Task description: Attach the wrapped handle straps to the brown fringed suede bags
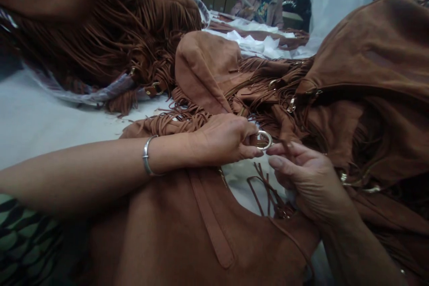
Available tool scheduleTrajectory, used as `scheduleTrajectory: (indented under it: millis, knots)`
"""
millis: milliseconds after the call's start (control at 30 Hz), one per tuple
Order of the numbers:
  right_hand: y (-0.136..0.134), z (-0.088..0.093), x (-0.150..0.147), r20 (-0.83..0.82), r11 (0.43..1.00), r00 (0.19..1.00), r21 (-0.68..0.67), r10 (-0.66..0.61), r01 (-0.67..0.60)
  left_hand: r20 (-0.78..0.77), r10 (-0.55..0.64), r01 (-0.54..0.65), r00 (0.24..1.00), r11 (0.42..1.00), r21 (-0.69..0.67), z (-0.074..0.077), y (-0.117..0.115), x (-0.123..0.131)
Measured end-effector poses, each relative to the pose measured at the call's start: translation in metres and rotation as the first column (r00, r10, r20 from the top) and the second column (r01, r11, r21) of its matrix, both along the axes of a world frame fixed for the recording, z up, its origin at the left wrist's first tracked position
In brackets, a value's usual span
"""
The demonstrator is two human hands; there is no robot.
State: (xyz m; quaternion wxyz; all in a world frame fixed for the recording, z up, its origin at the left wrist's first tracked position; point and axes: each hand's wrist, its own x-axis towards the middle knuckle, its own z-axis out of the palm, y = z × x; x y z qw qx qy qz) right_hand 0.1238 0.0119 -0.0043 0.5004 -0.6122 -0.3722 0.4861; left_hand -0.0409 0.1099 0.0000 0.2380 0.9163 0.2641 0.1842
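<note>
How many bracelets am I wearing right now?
1: a silver bracelet on the left wrist, just behind the left hand, which pinches a ring. The right wrist shows none, though the forearm runs out of view.

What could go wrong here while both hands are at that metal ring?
The left hand pinches the metal ring only by its edge, so it might slip with the right hand close beside it. Loose fringe strands hang just below and could snag in the ring. The pile of fringed bags lies close; its strands might tangle in.
</note>
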Motion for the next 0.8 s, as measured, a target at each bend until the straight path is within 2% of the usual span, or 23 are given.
scheduleTrajectory:
  millis: [100,200,333,433,500,633,733,800]
  knots:
    - [0.002,-0.002,-0.003,0.040,0.998,0.998,0.037,-0.050,0.049,-0.024,-0.017,0.017,1.000,1.000,0.023,0.000,-0.001,0.000]
    - [0.002,-0.002,-0.008,0.221,0.994,0.975,0.105,-0.021,-0.002,-0.063,-0.024,0.028,0.998,0.997,0.073,-0.001,-0.002,0.000]
    - [0.000,0.000,-0.018,0.506,0.981,0.862,0.165,0.001,-0.098,-0.024,-0.052,0.055,0.998,0.989,0.138,-0.004,-0.002,-0.002]
    - [0.004,0.001,-0.021,0.621,0.969,0.783,0.219,-0.045,-0.117,0.014,-0.098,0.094,0.995,0.979,0.180,-0.005,0.001,-0.005]
    - [0.010,0.001,-0.020,0.607,0.970,0.794,0.199,-0.011,-0.138,-0.003,-0.139,0.137,0.990,0.975,0.174,-0.004,0.003,-0.007]
    - [0.020,0.006,-0.011,0.442,0.958,0.872,0.080,0.213,-0.274,0.040,-0.235,0.226,0.971,0.961,0.157,0.002,0.009,-0.012]
    - [0.021,0.016,-0.004,0.374,0.914,0.847,-0.004,0.378,-0.406,0.056,-0.382,0.371,0.923,0.917,0.146,0.008,0.011,-0.017]
    - [0.022,0.026,0.000,0.328,0.854,0.793,-0.102,0.513,-0.510,0.035,-0.489,0.480,0.872,0.866,0.141,0.010,0.012,-0.019]
